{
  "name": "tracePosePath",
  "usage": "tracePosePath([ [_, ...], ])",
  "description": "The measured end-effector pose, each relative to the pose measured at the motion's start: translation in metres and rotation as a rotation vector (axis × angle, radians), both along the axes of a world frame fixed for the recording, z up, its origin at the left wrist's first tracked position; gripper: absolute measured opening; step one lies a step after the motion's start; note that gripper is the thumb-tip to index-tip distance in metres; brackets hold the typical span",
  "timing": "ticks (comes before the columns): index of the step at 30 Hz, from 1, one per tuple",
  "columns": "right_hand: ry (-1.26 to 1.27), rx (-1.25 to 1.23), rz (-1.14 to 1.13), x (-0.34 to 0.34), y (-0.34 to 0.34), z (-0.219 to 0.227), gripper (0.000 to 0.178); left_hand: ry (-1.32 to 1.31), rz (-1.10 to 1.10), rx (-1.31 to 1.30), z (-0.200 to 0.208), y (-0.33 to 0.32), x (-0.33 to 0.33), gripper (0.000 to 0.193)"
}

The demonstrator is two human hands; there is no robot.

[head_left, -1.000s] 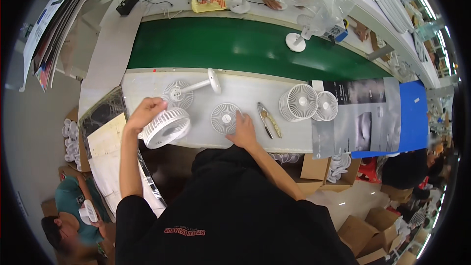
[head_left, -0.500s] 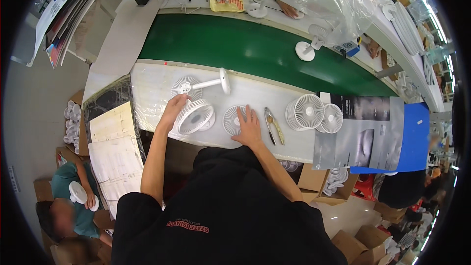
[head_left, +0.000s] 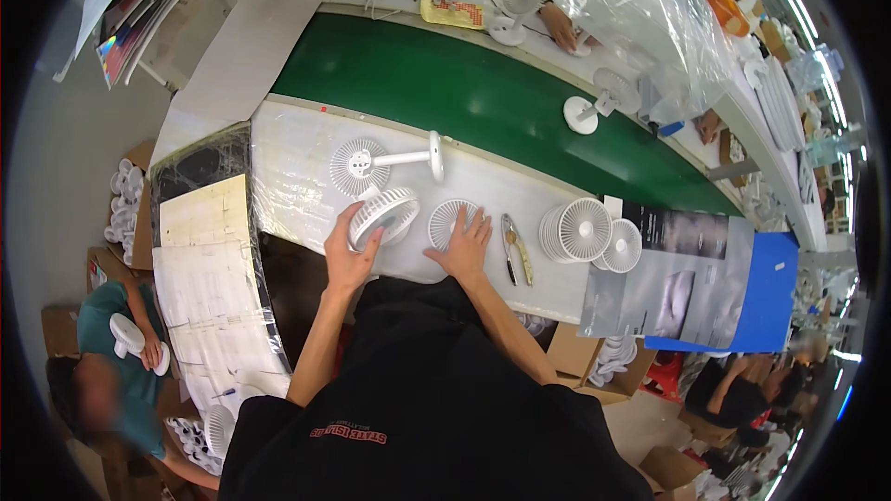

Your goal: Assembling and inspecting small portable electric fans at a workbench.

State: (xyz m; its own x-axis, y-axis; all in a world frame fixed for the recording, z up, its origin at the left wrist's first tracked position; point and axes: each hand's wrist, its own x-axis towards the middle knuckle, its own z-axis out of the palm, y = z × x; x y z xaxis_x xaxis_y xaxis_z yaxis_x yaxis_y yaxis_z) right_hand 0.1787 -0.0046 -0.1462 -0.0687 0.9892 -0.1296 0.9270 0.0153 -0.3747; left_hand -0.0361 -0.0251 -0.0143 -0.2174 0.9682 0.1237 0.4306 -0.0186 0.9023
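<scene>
My left hand (head_left: pixel 351 252) is closed on the near left rim of a white slatted fan housing (head_left: pixel 388 213), which stands tilted on the white worktop. Fingers spread, my right hand (head_left: pixel 466 246) lies flat over a round white fan grille (head_left: pixel 442 219) and partly covers it. Just beyond the housing, a white desk fan (head_left: pixel 360 165) lies on its side, its stem and round base (head_left: pixel 435 156) pointing right. Right of my right hand are pliers (head_left: pixel 510 246) with one dark and one yellowish handle. Farther right stand a stack of white grilles (head_left: pixel 582 230) and another grille (head_left: pixel 621 246) against it.
A green conveyor belt (head_left: pixel 418 70) runs behind the worktop, with a small fan (head_left: pixel 581 115) on it. Taped cardboard (head_left: pixel 206 269) borders the left side; printed grey sheets (head_left: pixel 682 269) and a blue board (head_left: pixel 770 292) lie right. Co-workers sit at both sides.
My left hand has come from the housing's far left edge to its near left rim, and the housing is turned more upright. My right hand stays on the grille. The view has shifted slightly.
</scene>
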Motion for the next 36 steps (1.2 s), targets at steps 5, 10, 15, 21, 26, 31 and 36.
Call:
tracePosePath([
  [5, 0.075, 0.097, 0.059, 0.013, -0.001, -0.010, 0.109, -0.067, 0.044, 0.029, -0.009, 0.013, 0.006, 0.057],
  [10, 0.028, 0.112, 0.146, 0.022, 0.001, 0.002, 0.108, -0.095, 0.051, 0.139, -0.015, 0.033, 0.008, 0.060],
  [15, 0.123, 0.030, 0.067, 0.034, 0.011, 0.017, 0.105, -0.126, 0.031, 0.169, 0.007, 0.046, 0.019, 0.061],
  [21, 0.939, 0.125, -0.094, 0.024, 0.009, 0.126, 0.099, -0.396, -0.005, 0.074, 0.070, 0.033, 0.017, 0.055],
  [26, 0.590, 0.408, 0.211, -0.004, -0.002, 0.252, 0.096, -0.697, -0.073, -0.239, 0.080, 0.034, 0.030, 0.041],
  [31, 0.327, 0.419, 0.373, 0.000, -0.004, 0.255, 0.095, -1.021, -0.092, -0.442, 0.101, 0.036, 0.042, 0.040],
  [36, 0.258, 0.435, 0.395, -0.001, -0.004, 0.263, 0.093, -1.042, -0.171, -0.481, 0.117, 0.034, 0.051, 0.046],
])
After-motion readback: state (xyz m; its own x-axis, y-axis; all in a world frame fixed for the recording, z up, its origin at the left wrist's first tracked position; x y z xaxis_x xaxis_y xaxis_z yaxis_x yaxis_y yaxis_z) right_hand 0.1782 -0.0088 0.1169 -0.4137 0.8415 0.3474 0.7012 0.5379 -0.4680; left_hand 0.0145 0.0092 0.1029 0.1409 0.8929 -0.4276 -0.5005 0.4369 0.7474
